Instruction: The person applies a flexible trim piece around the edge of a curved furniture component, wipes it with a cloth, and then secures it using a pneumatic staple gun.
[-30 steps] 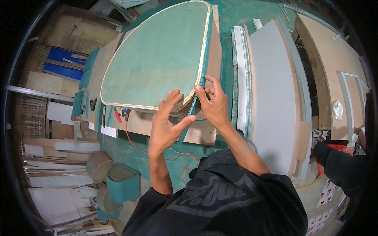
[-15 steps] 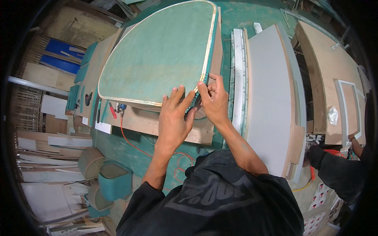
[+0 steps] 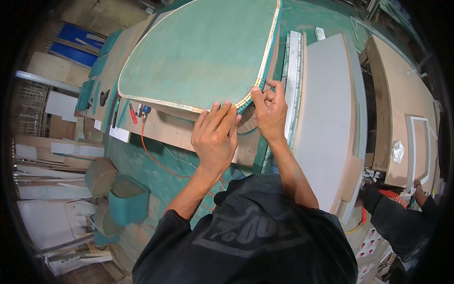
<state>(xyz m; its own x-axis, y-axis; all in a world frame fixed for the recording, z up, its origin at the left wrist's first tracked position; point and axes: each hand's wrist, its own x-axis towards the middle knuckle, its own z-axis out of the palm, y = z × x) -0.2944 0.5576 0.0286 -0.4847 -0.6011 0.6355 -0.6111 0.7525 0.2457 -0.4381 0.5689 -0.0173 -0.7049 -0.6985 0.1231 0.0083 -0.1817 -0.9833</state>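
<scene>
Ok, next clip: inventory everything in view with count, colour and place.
rounded panel: one, green with pale rim, top centre
toothed strip: one, teal, near-right corner
brown board: one, brown, under panel
hand tool: one, red, left of centre
hose: one, orange, left of centre
grey panel: one, grey, right of centre
white frame: one, white, far right
plastic bag: one, clear, beside frame
curved box: one, teal, lower left
offcuts: many, white and brown, left
co-worker: one, dark clothes, right
shirt: one, black, bottom
left hand: one, bare, near rim
right hand: one, bare, near-right corner

Left fingers (image 3: pixel 226 113) and right fingers (image 3: pixel 278 86) touch the rounded green panel (image 3: pixel 203 57).
</scene>
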